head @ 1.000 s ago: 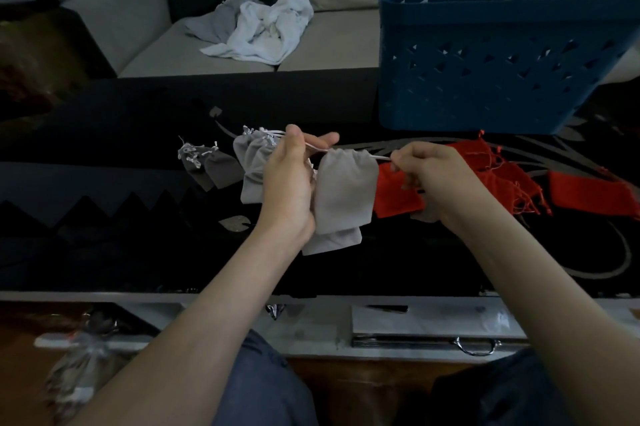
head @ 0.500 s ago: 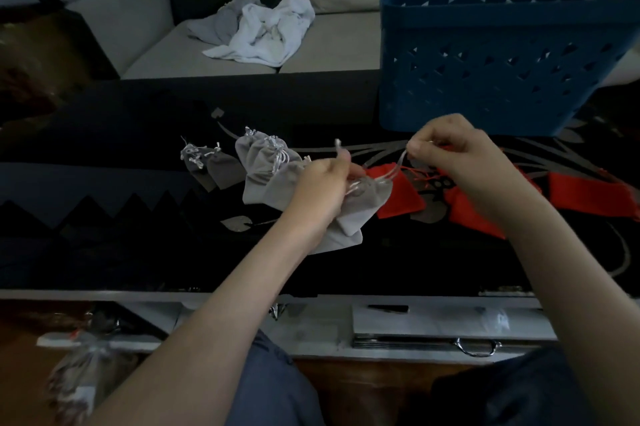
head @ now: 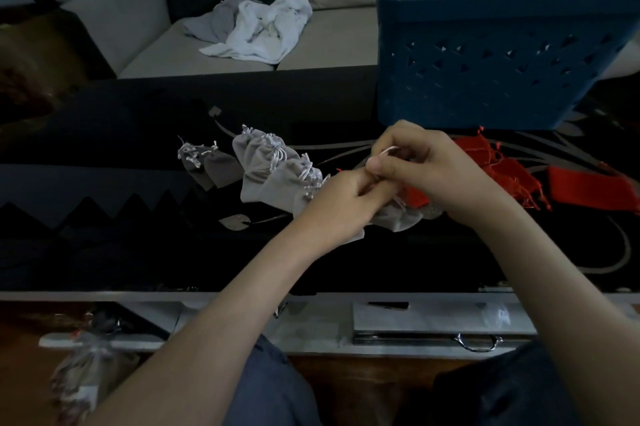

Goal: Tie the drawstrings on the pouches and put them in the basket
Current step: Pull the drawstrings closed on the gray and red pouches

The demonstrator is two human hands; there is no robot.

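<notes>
Just one basket [head: 485, 79], one held pouch [head: 398, 221].

We see a blue basket [head: 485, 54], triangle-patterned, at one o'clock; grey pouches [head: 266, 176] at nine; red pouches [head: 505, 172] at three; a black table [head: 114, 138] with silver zigzags and leaves.

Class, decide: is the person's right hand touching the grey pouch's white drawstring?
Touching. The head view shows the right hand pinching the white drawstring, just above the grey pouch that the left hand grips.
</notes>
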